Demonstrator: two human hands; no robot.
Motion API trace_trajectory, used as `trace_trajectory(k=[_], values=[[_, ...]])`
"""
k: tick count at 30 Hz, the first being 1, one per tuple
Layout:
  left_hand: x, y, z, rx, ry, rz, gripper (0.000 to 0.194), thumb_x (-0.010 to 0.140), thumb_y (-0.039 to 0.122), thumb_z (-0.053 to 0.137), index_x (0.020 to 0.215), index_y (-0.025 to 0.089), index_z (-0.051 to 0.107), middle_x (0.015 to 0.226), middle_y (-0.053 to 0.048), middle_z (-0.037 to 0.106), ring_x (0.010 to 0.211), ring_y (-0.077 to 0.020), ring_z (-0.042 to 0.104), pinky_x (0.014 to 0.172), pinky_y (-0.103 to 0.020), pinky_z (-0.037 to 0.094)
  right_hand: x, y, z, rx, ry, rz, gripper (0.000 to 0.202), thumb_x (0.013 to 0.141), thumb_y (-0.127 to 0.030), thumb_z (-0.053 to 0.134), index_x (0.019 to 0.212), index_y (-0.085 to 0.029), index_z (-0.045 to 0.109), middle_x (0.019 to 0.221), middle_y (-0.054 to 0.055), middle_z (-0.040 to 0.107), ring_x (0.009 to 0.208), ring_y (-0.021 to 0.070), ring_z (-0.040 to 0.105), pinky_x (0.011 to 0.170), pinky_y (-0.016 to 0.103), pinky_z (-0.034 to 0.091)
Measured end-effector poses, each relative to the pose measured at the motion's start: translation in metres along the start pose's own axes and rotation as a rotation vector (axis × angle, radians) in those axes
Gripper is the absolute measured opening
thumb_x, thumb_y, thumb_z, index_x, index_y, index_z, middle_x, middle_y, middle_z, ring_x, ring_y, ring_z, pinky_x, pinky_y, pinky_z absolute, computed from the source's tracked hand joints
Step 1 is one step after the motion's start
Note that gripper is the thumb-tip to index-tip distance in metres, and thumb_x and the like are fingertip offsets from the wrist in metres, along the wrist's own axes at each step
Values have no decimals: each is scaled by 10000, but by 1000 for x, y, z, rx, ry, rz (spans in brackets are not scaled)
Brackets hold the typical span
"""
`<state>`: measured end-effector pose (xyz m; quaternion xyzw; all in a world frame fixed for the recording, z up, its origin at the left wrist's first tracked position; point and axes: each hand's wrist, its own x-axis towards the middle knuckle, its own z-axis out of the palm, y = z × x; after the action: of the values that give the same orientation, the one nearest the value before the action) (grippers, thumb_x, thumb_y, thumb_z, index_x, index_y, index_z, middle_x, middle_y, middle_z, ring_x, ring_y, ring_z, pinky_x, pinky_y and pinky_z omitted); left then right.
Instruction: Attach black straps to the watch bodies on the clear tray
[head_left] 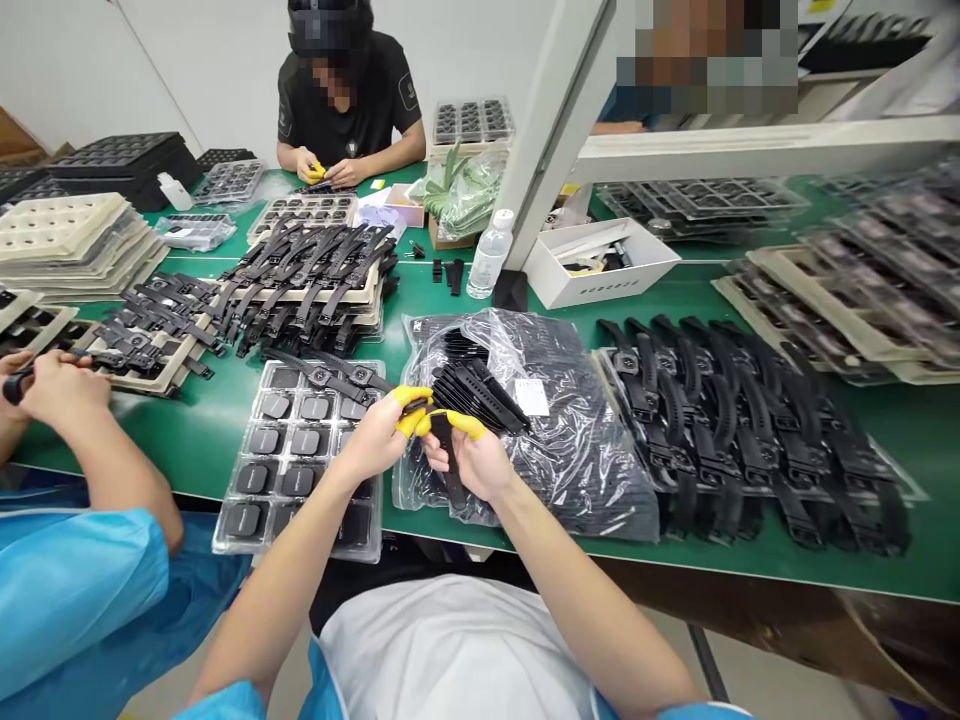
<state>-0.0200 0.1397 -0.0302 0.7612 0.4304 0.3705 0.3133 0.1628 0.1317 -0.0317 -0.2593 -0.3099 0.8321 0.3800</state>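
Observation:
My left hand [379, 432], with yellow finger cots, pinches a black watch case [417, 405] that the fingers mostly cover. Close against it, my right hand [476, 455], also in yellow cots, grips a black watch strap [450, 468] that hangs down past the fingers. The two hands meet above the left edge of a clear plastic bag [577, 460] of straps. A bundle of loose straps [476, 385] lies on that bag just beyond my hands. Left of them is a clear compartment tray [285, 500] with square watch cases; two watches with straps [337, 380] lie across its far end.
Trays of strapped watches [750, 430] spread to the right, with more stacked [307, 280] at the left. A clear bottle [491, 255] and a white box [600, 262] stand beyond the bag. One co-worker [349, 110] sits opposite; another's arm [112, 440] is at left.

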Motion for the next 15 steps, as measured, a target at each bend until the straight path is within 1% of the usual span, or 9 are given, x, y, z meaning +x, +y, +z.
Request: trace_trajectory(k=[2,3,6,8,10,13,15], values=[[0,2,-2,43,-19,42,426,954,89,482,1347,208,594,1312,-117,679,1251,-240,643,1103,-428,528,-1,3,-5,-25,-3,-7,388,861,-576,684,867,-209,556,690,-15,561,508,109,442,445,241,389],[0,2,-2,60,-30,57,425,967,93,476,1358,212,593,1324,-117,675,1265,-238,636,1109,-424,524,-3,4,-6,-52,-13,-15,387,870,-573,696,907,-216,551,675,-27,576,474,102,435,426,236,388],[0,4,-3,92,-64,78,433,991,108,463,1391,221,584,1357,-121,653,1297,-244,618,1123,-427,520,-7,4,-7,-112,-53,-46,377,893,-541,720,982,-236,518,591,-81,567,378,67,339,379,199,333],[-1,4,-3,107,-90,82,458,985,97,456,1411,219,574,1375,-129,640,1318,-255,604,1131,-439,518,-8,4,-7,-101,-63,-62,344,910,-502,714,977,-225,522,561,-97,538,371,54,315,381,181,305],[-1,3,-4,122,-117,91,499,966,77,454,1433,216,559,1385,-134,632,1336,-263,591,1137,-450,519,-8,4,-7,-72,-72,-66,319,916,-480,701,952,-207,539,553,-91,528,382,55,340,393,183,314],[-2,2,-4,145,-134,111,568,931,35,438,1463,209,535,1386,-135,628,1352,-265,577,1140,-462,520,-7,5,-9,-67,-85,-47,293,910,-449,695,914,-194,550,534,-71,551,387,70,385,404,196,345],[-1,3,-4,159,-135,123,576,928,29,429,1467,202,533,1382,-137,630,1349,-266,576,1139,-470,522,-6,7,-9,-86,-66,-39,271,905,-416,704,910,-196,547,522,-62,574,382,77,404,400,197,351]])
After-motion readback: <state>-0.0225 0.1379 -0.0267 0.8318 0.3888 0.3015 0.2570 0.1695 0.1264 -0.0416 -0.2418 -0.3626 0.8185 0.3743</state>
